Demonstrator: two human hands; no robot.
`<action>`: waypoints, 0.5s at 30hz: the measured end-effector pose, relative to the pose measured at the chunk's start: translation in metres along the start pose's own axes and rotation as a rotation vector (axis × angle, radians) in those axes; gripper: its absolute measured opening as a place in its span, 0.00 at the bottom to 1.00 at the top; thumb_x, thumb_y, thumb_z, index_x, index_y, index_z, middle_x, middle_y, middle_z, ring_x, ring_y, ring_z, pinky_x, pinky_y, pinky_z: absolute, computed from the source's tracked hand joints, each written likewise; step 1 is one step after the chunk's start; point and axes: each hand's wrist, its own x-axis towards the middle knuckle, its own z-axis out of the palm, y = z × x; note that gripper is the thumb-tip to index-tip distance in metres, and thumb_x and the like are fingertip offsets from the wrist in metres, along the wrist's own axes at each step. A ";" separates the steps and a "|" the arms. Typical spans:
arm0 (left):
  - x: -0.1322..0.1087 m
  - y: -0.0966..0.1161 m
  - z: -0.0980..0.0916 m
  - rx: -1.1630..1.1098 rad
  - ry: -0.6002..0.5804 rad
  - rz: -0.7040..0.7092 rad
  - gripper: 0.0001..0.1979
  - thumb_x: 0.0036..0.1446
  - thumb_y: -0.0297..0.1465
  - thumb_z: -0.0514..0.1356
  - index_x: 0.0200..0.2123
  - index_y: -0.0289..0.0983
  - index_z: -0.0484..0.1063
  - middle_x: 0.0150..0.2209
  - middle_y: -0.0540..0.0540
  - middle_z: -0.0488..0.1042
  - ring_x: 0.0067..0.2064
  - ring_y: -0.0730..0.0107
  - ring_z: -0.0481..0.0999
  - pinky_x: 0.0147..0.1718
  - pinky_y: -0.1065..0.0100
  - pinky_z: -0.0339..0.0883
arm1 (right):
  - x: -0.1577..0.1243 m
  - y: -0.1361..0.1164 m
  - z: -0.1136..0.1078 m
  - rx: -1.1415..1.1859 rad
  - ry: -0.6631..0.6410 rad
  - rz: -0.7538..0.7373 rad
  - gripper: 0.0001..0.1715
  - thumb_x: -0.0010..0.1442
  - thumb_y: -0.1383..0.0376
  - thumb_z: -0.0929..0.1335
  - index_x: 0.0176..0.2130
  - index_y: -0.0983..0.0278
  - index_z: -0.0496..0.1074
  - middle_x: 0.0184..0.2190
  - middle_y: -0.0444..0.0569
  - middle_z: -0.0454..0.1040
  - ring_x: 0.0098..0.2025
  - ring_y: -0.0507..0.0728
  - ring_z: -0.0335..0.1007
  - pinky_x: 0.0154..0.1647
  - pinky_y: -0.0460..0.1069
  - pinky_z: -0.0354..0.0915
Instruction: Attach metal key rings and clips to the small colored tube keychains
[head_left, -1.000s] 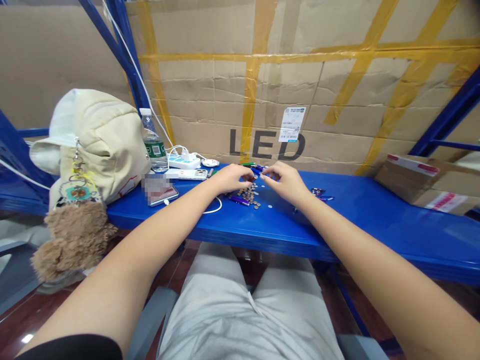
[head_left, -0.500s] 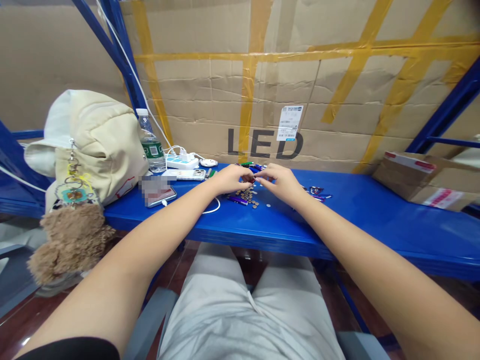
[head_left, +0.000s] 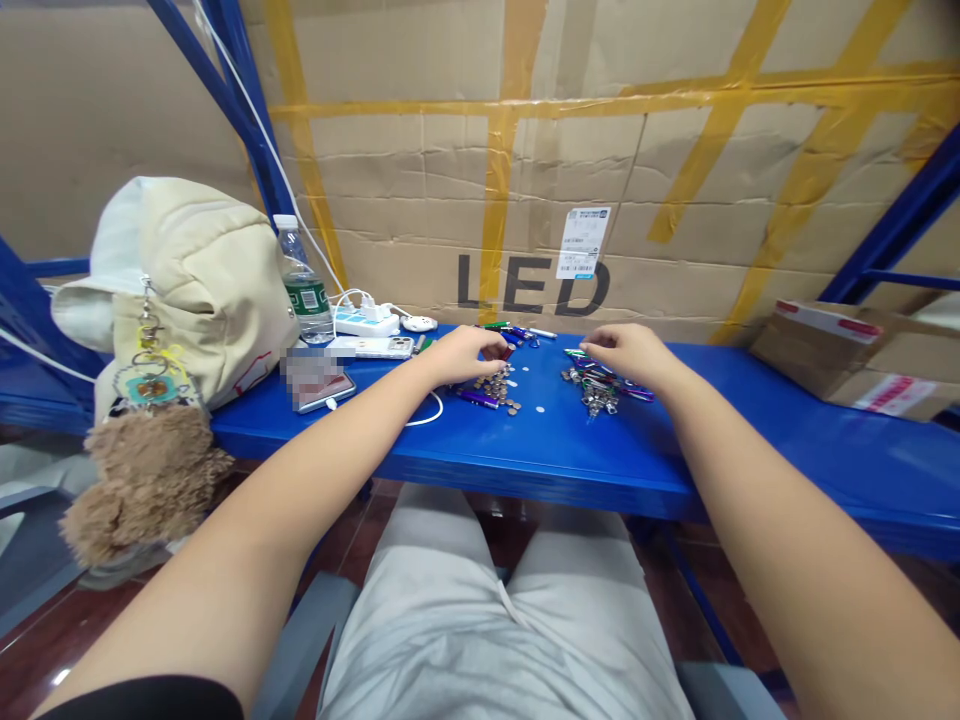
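My left hand (head_left: 466, 353) rests on the blue shelf (head_left: 675, 450), fingers curled over a small pile of button cells (head_left: 501, 389), pinching something I cannot make out. A purple pen-like light (head_left: 478, 398) lies just in front of it. Further right, my right hand (head_left: 628, 353) is over a heap of small keychain lights with metal clips (head_left: 598, 386), fingers curled down onto them. More coloured little lights (head_left: 516, 331) lie behind the left hand by the cardboard.
A cream bag (head_left: 199, 285) with a plush bear (head_left: 146, 475) sits at the left, beside a water bottle (head_left: 301, 285), a power strip (head_left: 365, 321) and phones (head_left: 322, 385). A big cardboard box marked LED (head_left: 570, 180) stands behind. A small carton (head_left: 855, 355) lies right.
My right hand has left the left hand and moved right, onto the heap of clipped keychain lights. The left hand has stayed by the button cells.
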 end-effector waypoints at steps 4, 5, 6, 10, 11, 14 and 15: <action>0.000 0.000 0.000 0.010 -0.014 -0.006 0.11 0.55 0.33 0.59 0.41 0.37 0.75 0.40 0.46 0.80 0.41 0.68 0.77 0.41 0.67 0.68 | -0.003 -0.008 0.001 -0.016 -0.150 -0.003 0.14 0.57 0.57 0.66 0.35 0.63 0.77 0.35 0.49 0.80 0.36 0.58 0.74 0.36 0.49 0.65; 0.000 0.000 0.000 0.014 -0.019 -0.004 0.12 0.55 0.33 0.59 0.41 0.37 0.75 0.40 0.46 0.80 0.41 0.68 0.77 0.41 0.67 0.68 | -0.004 -0.011 0.001 -0.022 -0.180 0.000 0.14 0.57 0.57 0.66 0.35 0.63 0.77 0.35 0.49 0.80 0.37 0.58 0.74 0.36 0.50 0.65; 0.000 0.001 0.000 0.019 -0.023 -0.001 0.12 0.55 0.33 0.59 0.41 0.37 0.75 0.39 0.45 0.80 0.41 0.67 0.77 0.41 0.67 0.68 | -0.005 -0.013 0.002 -0.024 -0.209 0.004 0.14 0.57 0.57 0.66 0.34 0.63 0.77 0.36 0.49 0.80 0.37 0.58 0.74 0.36 0.50 0.65; -0.001 0.002 0.000 0.030 -0.031 0.000 0.12 0.55 0.33 0.59 0.41 0.36 0.75 0.39 0.45 0.80 0.40 0.67 0.77 0.40 0.67 0.68 | -0.006 -0.013 0.004 0.002 -0.301 -0.004 0.11 0.57 0.59 0.67 0.35 0.62 0.78 0.36 0.48 0.81 0.38 0.58 0.75 0.38 0.50 0.68; -0.001 0.002 0.000 0.030 -0.035 -0.001 0.12 0.55 0.33 0.59 0.41 0.36 0.75 0.39 0.45 0.80 0.40 0.67 0.77 0.40 0.67 0.68 | -0.006 -0.011 0.005 0.007 -0.310 -0.016 0.11 0.57 0.60 0.68 0.35 0.62 0.78 0.36 0.48 0.81 0.38 0.58 0.75 0.39 0.50 0.68; -0.001 0.002 0.000 0.033 -0.044 0.001 0.12 0.55 0.34 0.59 0.41 0.36 0.75 0.40 0.45 0.79 0.41 0.66 0.77 0.41 0.67 0.67 | -0.005 -0.008 0.007 0.007 -0.303 -0.054 0.12 0.57 0.59 0.68 0.35 0.61 0.79 0.36 0.48 0.81 0.37 0.58 0.76 0.39 0.51 0.69; -0.001 0.002 0.000 0.038 -0.047 0.003 0.12 0.56 0.34 0.59 0.41 0.36 0.75 0.40 0.45 0.79 0.41 0.66 0.77 0.41 0.67 0.67 | -0.005 -0.008 0.007 0.007 -0.297 -0.062 0.12 0.57 0.58 0.67 0.35 0.61 0.79 0.36 0.48 0.81 0.37 0.59 0.76 0.39 0.51 0.69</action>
